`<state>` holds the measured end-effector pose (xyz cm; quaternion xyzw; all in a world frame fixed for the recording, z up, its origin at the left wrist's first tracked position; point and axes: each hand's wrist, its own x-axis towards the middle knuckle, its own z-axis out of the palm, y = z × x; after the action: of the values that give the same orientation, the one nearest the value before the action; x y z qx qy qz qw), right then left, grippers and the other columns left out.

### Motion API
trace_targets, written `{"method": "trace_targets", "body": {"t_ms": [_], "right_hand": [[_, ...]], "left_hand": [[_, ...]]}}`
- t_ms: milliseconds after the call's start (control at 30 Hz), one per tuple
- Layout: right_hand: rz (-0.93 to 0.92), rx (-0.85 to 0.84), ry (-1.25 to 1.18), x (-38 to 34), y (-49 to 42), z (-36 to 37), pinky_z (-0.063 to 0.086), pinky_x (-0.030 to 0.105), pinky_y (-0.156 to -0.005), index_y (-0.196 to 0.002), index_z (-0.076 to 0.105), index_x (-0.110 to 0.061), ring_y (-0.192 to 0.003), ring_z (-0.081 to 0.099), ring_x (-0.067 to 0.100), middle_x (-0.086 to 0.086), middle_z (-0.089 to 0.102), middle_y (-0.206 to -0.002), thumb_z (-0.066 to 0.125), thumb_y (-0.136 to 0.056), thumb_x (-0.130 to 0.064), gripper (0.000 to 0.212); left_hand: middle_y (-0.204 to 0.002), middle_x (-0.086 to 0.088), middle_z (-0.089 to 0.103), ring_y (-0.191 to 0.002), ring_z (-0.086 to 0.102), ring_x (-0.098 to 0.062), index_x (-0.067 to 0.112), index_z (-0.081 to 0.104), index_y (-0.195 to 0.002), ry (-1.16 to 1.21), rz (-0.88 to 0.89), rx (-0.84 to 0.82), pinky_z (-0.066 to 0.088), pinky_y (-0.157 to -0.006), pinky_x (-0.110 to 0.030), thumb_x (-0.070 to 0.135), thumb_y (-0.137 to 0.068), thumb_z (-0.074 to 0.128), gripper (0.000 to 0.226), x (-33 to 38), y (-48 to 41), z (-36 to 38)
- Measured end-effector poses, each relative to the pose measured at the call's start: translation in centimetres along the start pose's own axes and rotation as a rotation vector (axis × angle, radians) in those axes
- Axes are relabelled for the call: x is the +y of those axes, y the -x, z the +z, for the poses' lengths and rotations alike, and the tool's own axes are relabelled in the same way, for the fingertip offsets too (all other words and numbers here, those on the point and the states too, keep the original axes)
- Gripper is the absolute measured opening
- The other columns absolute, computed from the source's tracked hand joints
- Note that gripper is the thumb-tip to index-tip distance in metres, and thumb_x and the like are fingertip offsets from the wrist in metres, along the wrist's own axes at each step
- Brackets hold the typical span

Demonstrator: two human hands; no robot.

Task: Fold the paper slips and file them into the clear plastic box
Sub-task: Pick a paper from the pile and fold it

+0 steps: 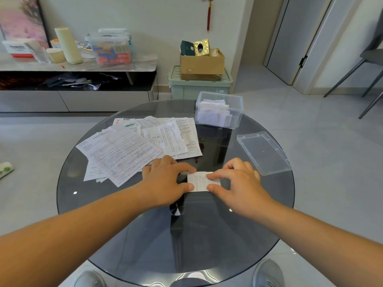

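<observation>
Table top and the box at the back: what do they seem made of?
Table top: seems smoky tinted glass, glossy; its stand shows through and lights glint on it.
Box: looks like clear hard plastic; the folded slips inside show through its walls.

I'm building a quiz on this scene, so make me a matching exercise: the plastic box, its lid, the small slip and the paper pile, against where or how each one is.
Things: 1 clear plastic box; 2 lid; 3 small slip; 4 paper pile.
States: A spread unfolded on the table, left side; B pressed down by left hand and right hand; C open, folded slips inside; D flat near the table's right edge.
Pairs: 1-C; 2-D; 3-B; 4-A.
</observation>
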<state>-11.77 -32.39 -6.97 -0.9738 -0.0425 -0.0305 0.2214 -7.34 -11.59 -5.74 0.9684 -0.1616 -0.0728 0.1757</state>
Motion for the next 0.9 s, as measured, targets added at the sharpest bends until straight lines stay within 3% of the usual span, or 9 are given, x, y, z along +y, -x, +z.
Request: {"method": "trace_targets", "body": {"t_ms": [167, 267, 333, 433, 567, 733, 900], "right_hand": [[-0.038, -0.002, 0.054, 0.4, 0.2, -0.3, 0.029, 0.027, -0.092, -0.130, 0.062, -0.043, -0.109, 0.035, 0.011, -0.014, 0.040, -0.108, 0.058, -0.095, -0.051, 0.036], [-0.076, 0.012, 0.100, 0.8, 0.0, -0.5, 0.035, 0.027, -0.094, -0.133, 0.061, -0.039, -0.110, 0.035, 0.012, -0.011, 0.041, -0.112, 0.056, -0.097, -0.047, 0.037], [-0.088, 0.024, 0.107, 1.0, -0.3, -0.7, 0.036, 0.028, -0.097, -0.131, 0.063, -0.036, -0.118, 0.035, 0.014, -0.009, 0.042, -0.121, 0.057, -0.098, -0.044, 0.035], [-0.135, 0.048, 0.108, 1.2, -0.4, -1.4, 0.038, 0.031, -0.101, -0.126, 0.066, -0.034, -0.125, 0.035, 0.015, -0.007, 0.040, -0.136, 0.059, -0.097, -0.038, 0.030], [-0.213, 0.140, 0.038, 1.6, 0.1, -2.8, 0.042, 0.030, -0.091, -0.116, 0.070, -0.029, -0.113, 0.039, 0.011, -0.008, 0.044, -0.126, 0.064, -0.094, -0.034, 0.024], [-0.277, 0.174, 0.002, 2.1, 1.2, -3.2, 0.039, 0.017, -0.083, -0.109, 0.071, -0.023, -0.105, 0.045, 0.009, -0.013, 0.046, -0.109, 0.070, -0.090, -0.028, 0.020], [-0.380, 0.182, 0.038, 2.2, 1.4, -2.8, 0.049, 0.027, -0.076, -0.098, 0.070, -0.021, -0.096, 0.050, 0.013, -0.009, 0.054, -0.104, 0.072, -0.088, -0.027, 0.012]], "left_hand": [[-0.119, 0.013, 0.037, -0.120, 0.033, -0.013, 0.057, 0.041, -0.139, -0.016, 0.068, -0.011, 0.024, -0.107, -0.039, 0.053, -0.095, 0.054, 0.046, -0.7, 0.7, -0.2], [-0.123, 0.010, 0.046, -0.119, 0.042, -0.014, 0.045, 0.041, -0.143, 0.074, 0.138, 0.050, 0.035, -0.107, -0.038, 0.044, -0.094, 0.060, 0.052, -0.3, 1.3, -0.2], [-0.124, 0.007, 0.052, -0.115, 0.050, -0.012, 0.035, 0.041, -0.144, 0.220, 0.172, 0.041, 0.046, -0.097, -0.027, 0.035, -0.095, 0.062, 0.054, 1.0, 1.2, -0.3], [-0.126, 0.003, 0.051, -0.101, 0.055, -0.010, 0.028, 0.042, -0.140, 0.315, 0.133, 0.007, 0.047, -0.071, -0.009, 0.031, -0.095, 0.063, 0.050, 2.8, 0.9, -0.4], [-0.110, 0.012, 0.051, -0.085, 0.065, -0.010, 0.031, 0.041, -0.133, 0.390, 0.052, -0.035, 0.058, -0.071, -0.021, 0.031, -0.090, 0.068, 0.050, 3.6, 1.0, -0.5], [-0.106, 0.012, 0.052, -0.082, 0.068, -0.009, 0.034, 0.024, -0.146, 0.397, -0.009, -0.018, 0.059, -0.071, -0.021, 0.029, -0.086, 0.073, 0.078, 3.5, 1.4, -0.6], [-0.096, 0.009, 0.060, -0.080, 0.069, -0.011, 0.027, 0.027, -0.145, 0.432, -0.063, -0.012, 0.060, -0.071, -0.026, 0.023, -0.088, 0.072, 0.073, 3.7, 0.9, -0.6]]}}
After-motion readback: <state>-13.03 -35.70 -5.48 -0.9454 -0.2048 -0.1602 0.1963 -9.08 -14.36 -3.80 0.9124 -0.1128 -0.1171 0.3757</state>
